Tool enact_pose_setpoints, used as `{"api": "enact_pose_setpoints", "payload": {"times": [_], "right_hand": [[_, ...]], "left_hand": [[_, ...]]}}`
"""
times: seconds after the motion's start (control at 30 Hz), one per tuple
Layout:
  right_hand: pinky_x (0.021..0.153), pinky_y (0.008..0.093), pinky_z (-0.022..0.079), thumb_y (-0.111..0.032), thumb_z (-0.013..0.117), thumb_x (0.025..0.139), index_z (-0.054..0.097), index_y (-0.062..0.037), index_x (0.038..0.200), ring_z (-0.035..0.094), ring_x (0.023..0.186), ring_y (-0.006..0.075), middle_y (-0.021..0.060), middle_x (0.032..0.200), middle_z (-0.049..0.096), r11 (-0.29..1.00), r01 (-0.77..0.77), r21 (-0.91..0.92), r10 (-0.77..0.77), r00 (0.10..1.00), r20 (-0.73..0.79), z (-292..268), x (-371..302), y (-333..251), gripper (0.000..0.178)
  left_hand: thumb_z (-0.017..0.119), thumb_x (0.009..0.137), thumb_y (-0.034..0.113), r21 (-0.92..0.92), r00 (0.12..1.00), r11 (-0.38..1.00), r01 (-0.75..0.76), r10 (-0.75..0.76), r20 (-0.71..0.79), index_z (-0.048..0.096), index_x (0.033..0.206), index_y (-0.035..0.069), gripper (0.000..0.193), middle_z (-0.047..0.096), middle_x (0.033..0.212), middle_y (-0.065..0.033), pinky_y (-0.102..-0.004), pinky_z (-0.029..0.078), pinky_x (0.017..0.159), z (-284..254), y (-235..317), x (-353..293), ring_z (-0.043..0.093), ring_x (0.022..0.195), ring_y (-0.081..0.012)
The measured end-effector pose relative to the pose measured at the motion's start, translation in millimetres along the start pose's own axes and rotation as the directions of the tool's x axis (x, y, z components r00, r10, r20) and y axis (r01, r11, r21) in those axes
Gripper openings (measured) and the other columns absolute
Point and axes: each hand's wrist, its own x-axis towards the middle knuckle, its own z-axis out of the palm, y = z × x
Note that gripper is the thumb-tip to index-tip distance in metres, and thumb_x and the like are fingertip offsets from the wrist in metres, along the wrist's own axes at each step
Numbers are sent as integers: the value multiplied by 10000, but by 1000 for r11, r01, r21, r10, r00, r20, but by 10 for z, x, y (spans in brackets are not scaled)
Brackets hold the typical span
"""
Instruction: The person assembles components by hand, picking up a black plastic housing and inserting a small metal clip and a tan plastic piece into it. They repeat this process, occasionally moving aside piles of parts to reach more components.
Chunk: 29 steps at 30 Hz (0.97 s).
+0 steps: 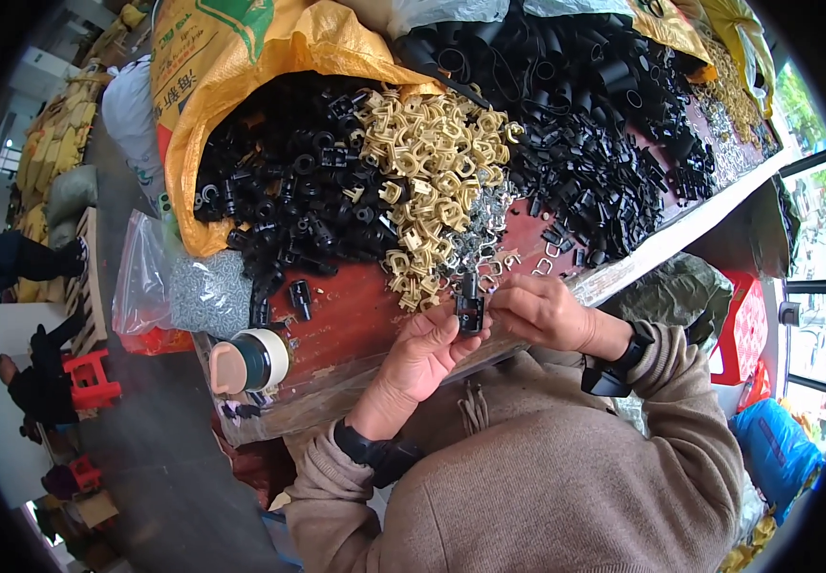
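Note:
Near the table's front edge, my left hand (417,359) holds a small black plastic housing (471,307) upright between thumb and fingers. The housing has an open, frame-like body with a narrower top. My right hand (548,315) is pinched close against the housing's right side; whatever lies between its fingertips is too small to make out. Just beyond the hands lie a heap of cream-coloured plastic clips (432,172) and scattered bent-wire metal rings (544,261). Small silvery metal pieces (489,218) spill beside the clips.
Black fittings (289,191) pour from a yellow woven sack (183,134) at the left. More black parts (585,162) pile up at the right. A cup with a pale lid (262,360) lies at the front left corner, near a clear bag of small grey pieces (210,292).

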Motion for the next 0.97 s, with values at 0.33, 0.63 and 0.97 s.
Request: {"api": "enact_pose_setpoints", "payload": {"times": [0.33, 0.63, 0.97], "right_hand": [[507, 238, 396, -133, 518, 782, 503, 8, 734, 472, 557, 96, -16, 607, 478, 534, -388, 751, 417, 894, 166, -16, -15, 35, 150], [573, 205, 398, -132, 522, 798, 508, 0, 730, 449, 623, 45, -34, 659, 490, 351, -428, 833, 446, 859, 253, 36, -33, -23, 148], [623, 206, 413, -119, 528, 798, 526, -6, 757, 494, 675, 61, 26, 701, 541, 681, -298, 669, 388, 921, 16, 51, -13, -104, 120]], "left_hand": [[533, 802, 144, 74, 999, 997, -11, 15, -51, 472, 1078, 17, 309, 555, 965, -104, -230, 465, 734, 47, 9, -12, 557, 847, -170], [533, 793, 110, 93, 995, 996, 2, 7, -102, 483, 1052, 9, 282, 558, 959, -108, -254, 468, 738, 63, -20, -10, 560, 850, -199], [533, 793, 118, 68, 995, 997, -34, 40, -97, 472, 1078, 25, 305, 557, 986, -97, -286, 463, 763, 50, -30, -10, 557, 876, -216]]}}
